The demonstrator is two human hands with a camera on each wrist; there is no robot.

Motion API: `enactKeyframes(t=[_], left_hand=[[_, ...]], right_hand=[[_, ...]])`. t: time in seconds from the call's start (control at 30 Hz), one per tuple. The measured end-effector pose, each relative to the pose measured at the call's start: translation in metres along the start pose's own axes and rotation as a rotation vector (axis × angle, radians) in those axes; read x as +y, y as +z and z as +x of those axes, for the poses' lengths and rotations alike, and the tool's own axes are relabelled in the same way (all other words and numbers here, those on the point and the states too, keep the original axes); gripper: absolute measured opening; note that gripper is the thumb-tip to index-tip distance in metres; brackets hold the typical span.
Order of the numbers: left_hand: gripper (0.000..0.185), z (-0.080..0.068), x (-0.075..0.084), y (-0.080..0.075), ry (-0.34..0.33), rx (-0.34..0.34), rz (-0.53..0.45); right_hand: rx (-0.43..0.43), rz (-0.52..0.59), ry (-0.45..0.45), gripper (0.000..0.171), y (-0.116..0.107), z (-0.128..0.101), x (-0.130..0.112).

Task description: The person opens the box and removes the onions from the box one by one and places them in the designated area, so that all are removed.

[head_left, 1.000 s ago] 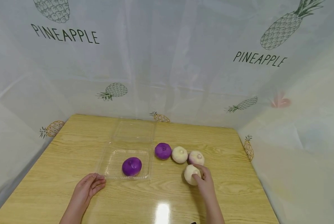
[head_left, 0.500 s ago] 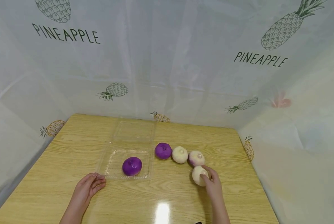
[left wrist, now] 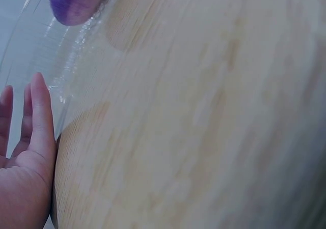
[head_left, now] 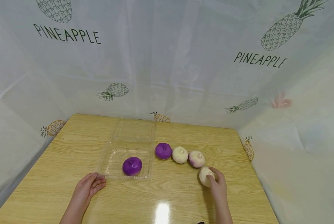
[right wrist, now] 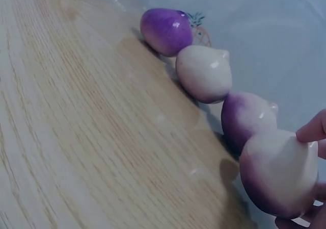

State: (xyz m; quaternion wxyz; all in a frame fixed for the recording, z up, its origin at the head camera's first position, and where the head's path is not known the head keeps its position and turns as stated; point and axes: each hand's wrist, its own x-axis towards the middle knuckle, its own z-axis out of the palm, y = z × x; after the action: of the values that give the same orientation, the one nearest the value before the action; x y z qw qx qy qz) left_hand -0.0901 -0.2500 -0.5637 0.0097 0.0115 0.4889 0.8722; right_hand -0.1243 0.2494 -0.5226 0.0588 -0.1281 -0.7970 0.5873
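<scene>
A pale onion (head_left: 206, 176), purple towards its base in the right wrist view, sits between the thumb and fingers of my right hand (head_left: 219, 183). They grip it close to the table. Just behind it lies a white-and-purple onion (head_left: 196, 159), followed leftward by a cream onion (head_left: 179, 155) and a purple one (head_left: 163, 151). My left hand (head_left: 87, 186) pinches the front left corner of a clear plastic box (head_left: 111, 160), whose lid (head_left: 134, 128) lies folded back. One purple onion (head_left: 132, 166) rests inside the box. Fingers (left wrist: 42, 114) of the left hand show beside the plastic in the left wrist view.
A wood-grain table (head_left: 144, 199) carries everything. Pale plastic sheeting (head_left: 167, 62) printed with pineapples hangs behind it and along both sides. The small tip of a dark object (head_left: 201, 222) pokes in at the bottom edge.
My right hand has moved to the right with the pale onion, away from the cream one. The left hand, the box and the other onions stay where they were.
</scene>
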Motion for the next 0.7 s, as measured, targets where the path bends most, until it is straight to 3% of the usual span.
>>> enactKeyframes(t=[0.33, 0.7], left_hand=[[0.026, -0.0002, 0.0008, 0.0008, -0.017, 0.024, 0.013], [0.026, -0.0003, 0.0005, 0.0005, -0.009, 0.019, 0.012]], right_hand=[[0.096, 0.005, 0.016, 0.038, 0.0010, 0.0031, 0.0041], [0.093, 0.001, 0.047, 0.045, -0.0035, 0.0081, 0.0088]])
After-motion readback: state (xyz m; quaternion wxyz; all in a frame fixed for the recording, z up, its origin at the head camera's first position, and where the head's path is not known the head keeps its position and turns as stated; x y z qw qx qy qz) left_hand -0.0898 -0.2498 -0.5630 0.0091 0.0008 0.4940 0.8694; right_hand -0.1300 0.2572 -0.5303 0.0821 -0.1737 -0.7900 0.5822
